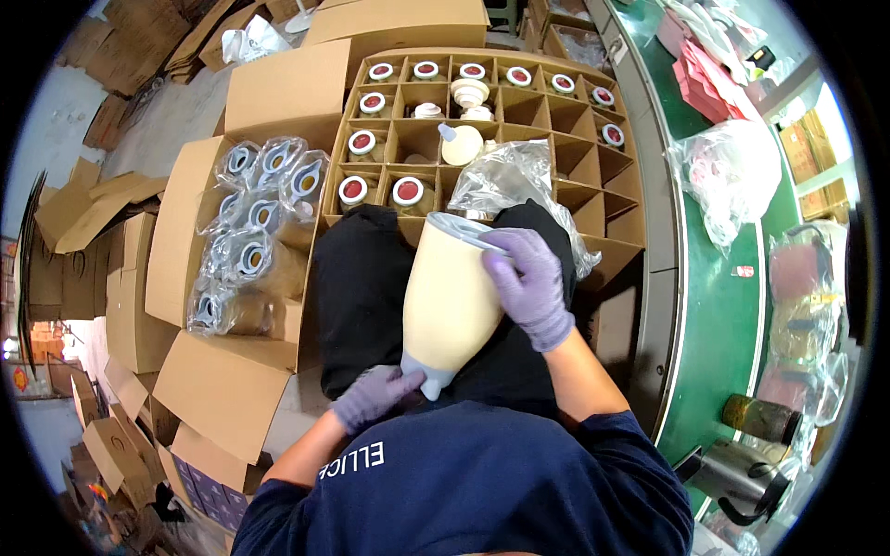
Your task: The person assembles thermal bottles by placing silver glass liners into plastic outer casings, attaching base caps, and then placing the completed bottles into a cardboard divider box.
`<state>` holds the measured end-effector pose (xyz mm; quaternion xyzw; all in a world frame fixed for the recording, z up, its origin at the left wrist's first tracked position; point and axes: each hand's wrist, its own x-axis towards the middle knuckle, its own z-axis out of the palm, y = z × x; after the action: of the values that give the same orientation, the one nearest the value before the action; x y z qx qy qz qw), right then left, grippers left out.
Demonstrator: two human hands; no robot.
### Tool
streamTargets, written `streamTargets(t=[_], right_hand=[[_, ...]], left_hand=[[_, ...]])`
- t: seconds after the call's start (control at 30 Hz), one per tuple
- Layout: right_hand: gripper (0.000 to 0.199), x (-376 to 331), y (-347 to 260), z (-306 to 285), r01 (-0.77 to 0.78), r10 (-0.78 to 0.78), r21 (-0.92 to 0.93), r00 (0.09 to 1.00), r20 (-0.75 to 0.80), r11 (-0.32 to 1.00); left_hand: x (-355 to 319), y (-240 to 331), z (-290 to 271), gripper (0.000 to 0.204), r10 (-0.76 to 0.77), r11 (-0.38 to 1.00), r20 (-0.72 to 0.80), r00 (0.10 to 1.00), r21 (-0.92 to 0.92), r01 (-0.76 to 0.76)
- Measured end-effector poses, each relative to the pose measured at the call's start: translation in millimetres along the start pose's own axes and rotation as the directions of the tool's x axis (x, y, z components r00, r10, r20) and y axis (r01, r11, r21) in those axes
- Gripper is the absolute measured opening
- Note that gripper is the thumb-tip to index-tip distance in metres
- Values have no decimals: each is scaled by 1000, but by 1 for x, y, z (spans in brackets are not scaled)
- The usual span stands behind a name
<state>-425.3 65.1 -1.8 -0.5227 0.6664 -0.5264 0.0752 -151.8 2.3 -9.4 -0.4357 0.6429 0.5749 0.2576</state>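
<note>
On my lap, between my legs, a cream tapered jug-like vessel (pixel 452 292) leans with its wide grey rim away from me and its narrow grey end toward my body. My right hand (pixel 530 283), in a purple-grey glove, is closed on the rim's right side, thumb against the cream wall. At the narrow grey end, my gloved left hand (pixel 378 394) is closed with its fingertips on the grey part. The vessel's underside is hidden. Just beyond it stands a divided carton (pixel 621 259) with several clear containers with red-and-white tops (pixel 407 192).
Left of my legs, an open carton (pixel 181 227) holds several plastic-wrapped clear vessels with grey rings (pixel 252 258). Crumpled clear plastic (pixel 510 176) and cream parts (pixel 462 145) lie in the divided carton. A green-topped bench (pixel 709 352) runs along the right, bearing a metal jug (pixel 737 477).
</note>
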Motion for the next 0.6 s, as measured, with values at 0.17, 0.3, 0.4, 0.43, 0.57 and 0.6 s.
streamTargets(t=[0.17,0.3,0.4,0.43,0.57,0.6], right_hand=[[45,9,-34,6,303,-260,-177,937,233,936],[63,25,-51,-11,286,-244,-70,904,352,956],[53,14,63,-27,141,-105,-72,923,371,987],[51,8,68,-22,53,-3,-175,961,276,983],[81,19,-12,-22,192,-182,-5,937,298,981],[93,20,-17,-21,292,-270,18,857,438,956]], left_hand=[[-30,48,-63,52,483,857,-622,616,193,-477],[66,89,-84,62,796,424,-512,323,91,-901],[102,79,-84,53,988,155,-115,105,783,-603],[108,74,-83,50,996,72,-35,88,882,-466],[86,91,-85,43,790,526,-520,325,301,-796],[80,102,-93,43,806,498,-495,326,269,-824]])
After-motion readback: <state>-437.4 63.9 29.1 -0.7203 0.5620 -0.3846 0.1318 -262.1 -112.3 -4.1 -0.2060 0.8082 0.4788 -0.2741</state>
